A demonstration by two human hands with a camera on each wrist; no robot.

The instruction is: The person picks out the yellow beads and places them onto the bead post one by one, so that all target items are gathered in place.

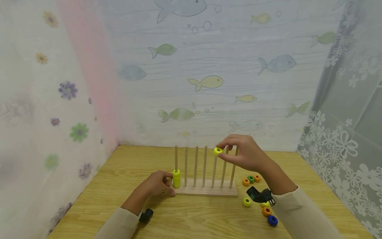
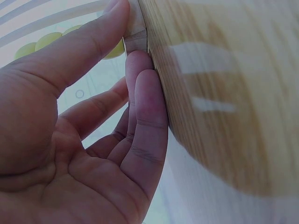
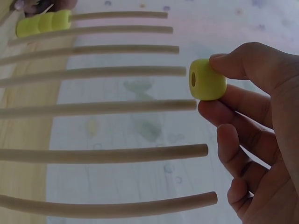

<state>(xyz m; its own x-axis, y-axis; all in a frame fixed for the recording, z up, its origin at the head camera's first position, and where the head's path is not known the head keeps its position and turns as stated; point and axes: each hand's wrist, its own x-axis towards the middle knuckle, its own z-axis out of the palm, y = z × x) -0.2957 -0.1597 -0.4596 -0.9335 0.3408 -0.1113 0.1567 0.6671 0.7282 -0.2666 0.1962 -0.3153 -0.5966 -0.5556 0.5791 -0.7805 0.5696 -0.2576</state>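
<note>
My right hand (image 1: 246, 153) pinches a yellow bead (image 3: 210, 83) between thumb and fingers. In the head view this bead is up at the peg tops, right of the middle. The right wrist view shows it just past the peg ends, hole facing them and no peg through it. At the left end of the wooden peg rack (image 1: 206, 191), my left hand (image 1: 156, 183) grips the base, thumb on one side and fingertips against the end. Several yellow beads (image 1: 176, 179) are stacked on the leftmost peg, beside the left hand. The other pegs stand upright and bare.
Right of the rack lie loose beads: two orange and one green (image 1: 250, 181) at the back. Nearer are a yellow bead (image 1: 246, 204), another partly hidden by the right wrist strap (image 1: 259, 196), an orange one and a blue bead (image 1: 273, 224). Patterned curtains surround the wooden table (image 1: 203, 219).
</note>
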